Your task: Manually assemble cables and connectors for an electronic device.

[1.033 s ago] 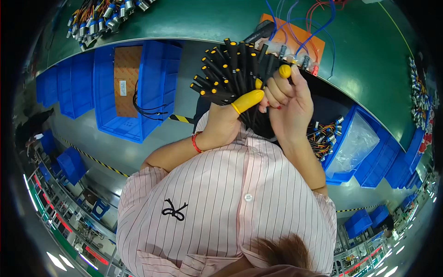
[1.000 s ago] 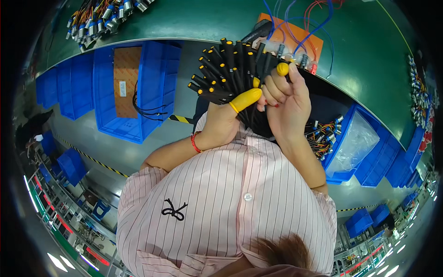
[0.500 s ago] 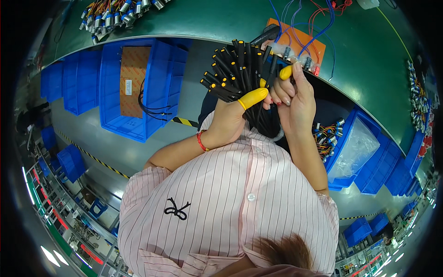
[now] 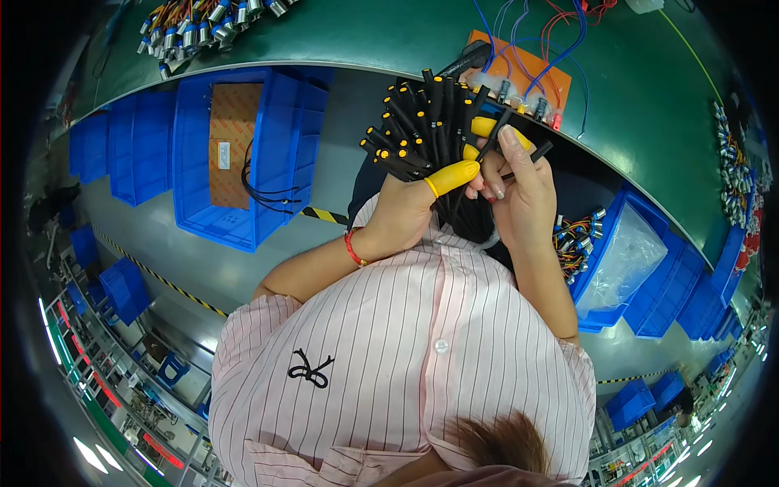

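The left hand (image 4: 399, 213) is curling its fingers (image 4: 453, 176) around a black cable bundle (image 4: 436, 109); the right hand (image 4: 526, 185) is pinching one cable (image 4: 492, 140).

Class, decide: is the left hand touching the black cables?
Touching: the head view shows the left hand gripping the black cables, its yellow-covered thumb lying across them.

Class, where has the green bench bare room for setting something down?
The bench is free between the upper-left connector pile and the orange block, and between the block's blue wires and the far-right connectors. Crowded: the block, and the black cables before it.
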The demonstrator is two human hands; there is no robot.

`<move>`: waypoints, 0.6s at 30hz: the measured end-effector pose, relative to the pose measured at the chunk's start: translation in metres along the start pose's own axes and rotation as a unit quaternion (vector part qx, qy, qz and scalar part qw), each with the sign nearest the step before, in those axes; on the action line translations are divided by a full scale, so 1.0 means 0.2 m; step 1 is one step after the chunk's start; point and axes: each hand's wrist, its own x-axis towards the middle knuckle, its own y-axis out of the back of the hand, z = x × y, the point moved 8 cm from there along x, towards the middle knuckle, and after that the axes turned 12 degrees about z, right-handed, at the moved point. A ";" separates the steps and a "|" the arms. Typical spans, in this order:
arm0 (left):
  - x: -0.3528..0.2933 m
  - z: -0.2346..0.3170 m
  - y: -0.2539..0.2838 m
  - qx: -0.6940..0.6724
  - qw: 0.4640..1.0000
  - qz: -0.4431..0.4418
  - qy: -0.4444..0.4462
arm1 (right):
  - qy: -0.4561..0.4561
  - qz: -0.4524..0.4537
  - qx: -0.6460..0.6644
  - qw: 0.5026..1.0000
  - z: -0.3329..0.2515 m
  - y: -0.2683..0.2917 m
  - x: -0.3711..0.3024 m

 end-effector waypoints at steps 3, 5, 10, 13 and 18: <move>0.01 -0.01 0.01 0.021 1.000 0.005 -0.007 | 0.006 0.004 0.008 1.000 0.00 0.02 0.01; 0.01 -0.02 0.03 0.024 0.999 0.035 -0.008 | 0.011 0.021 0.007 1.000 0.00 0.06 0.02; 0.02 -0.03 0.05 0.011 0.999 0.045 0.000 | 0.008 0.075 0.018 0.997 0.00 0.12 0.04; 0.03 -0.03 0.05 0.011 0.999 0.045 0.005 | 0.007 0.075 0.009 0.997 0.01 0.14 0.07; 0.02 -0.03 0.06 -0.002 0.997 0.067 0.027 | 0.007 0.081 0.000 0.997 0.00 0.14 0.08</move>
